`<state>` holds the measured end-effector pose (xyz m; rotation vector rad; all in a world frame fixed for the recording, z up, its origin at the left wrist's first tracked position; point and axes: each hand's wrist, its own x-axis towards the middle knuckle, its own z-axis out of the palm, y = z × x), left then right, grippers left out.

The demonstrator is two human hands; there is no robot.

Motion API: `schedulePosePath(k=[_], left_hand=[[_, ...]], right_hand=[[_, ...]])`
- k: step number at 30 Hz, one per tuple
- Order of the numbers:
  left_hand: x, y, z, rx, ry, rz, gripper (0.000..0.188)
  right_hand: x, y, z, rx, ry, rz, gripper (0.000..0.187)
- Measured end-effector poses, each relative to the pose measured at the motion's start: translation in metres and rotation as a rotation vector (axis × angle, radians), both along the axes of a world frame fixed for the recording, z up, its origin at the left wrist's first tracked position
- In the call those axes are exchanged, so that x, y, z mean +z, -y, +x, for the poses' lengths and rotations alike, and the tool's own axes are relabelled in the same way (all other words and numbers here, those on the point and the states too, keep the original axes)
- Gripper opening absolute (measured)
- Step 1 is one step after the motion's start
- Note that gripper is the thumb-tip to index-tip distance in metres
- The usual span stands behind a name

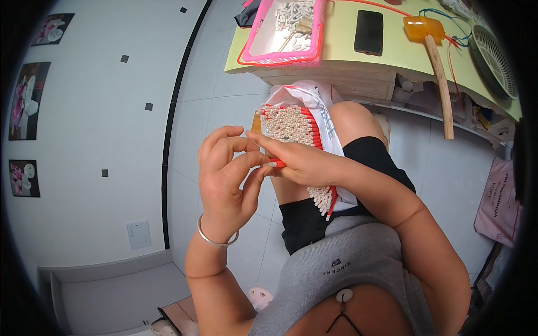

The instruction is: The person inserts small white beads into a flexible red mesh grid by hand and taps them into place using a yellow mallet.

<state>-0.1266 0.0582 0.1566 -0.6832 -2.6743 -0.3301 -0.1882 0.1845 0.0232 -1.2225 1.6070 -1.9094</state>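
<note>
A bundle of red sticks with whitish, hollow-looking ends (pixel 288 124) lies in a white plastic bag (pixel 328 120) across my lap. Over its near-left side, my right hand (pixel 300 161) is closed round a red stick (pixel 278 163), of which only a short piece shows. My left hand (pixel 227 165), with a silvery bangle (pixel 216 241) at the wrist, meets it there. Its thumb and forefinger pinch at the stick's end, while the other fingers curl loosely. Whether a small piece sits between those fingertips is hidden. More stick ends (pixel 321 199) show below my right wrist.
Ahead, a yellow-green table holds a pink basket (pixel 252 53) of small white pieces, a black phone (pixel 369 33), a mallet with an orange head (pixel 421 29) and a green-grey strainer basket (pixel 493 61). The mallet's wooden handle juts over the table edge. A wall stands at left.
</note>
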Motion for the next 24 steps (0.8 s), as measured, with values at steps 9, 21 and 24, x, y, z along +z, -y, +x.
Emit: schedulePosePath(k=[9,21,24], left_hand=[[-0.001,-0.002,0.001,-0.017,0.006,0.009,0.018],[-0.021,0.007,0.000,-0.134,-0.027,0.097,0.019],[-0.025,0.011,0.000,-0.124,-0.033,0.108,0.020]], right_hand=[[-0.006,0.008,0.002,-0.030,-0.029,0.019,0.068],[-0.012,0.022,0.011,-0.185,-0.094,0.068,0.053],[-0.014,0.023,0.012,-0.180,-0.044,0.049,0.052]])
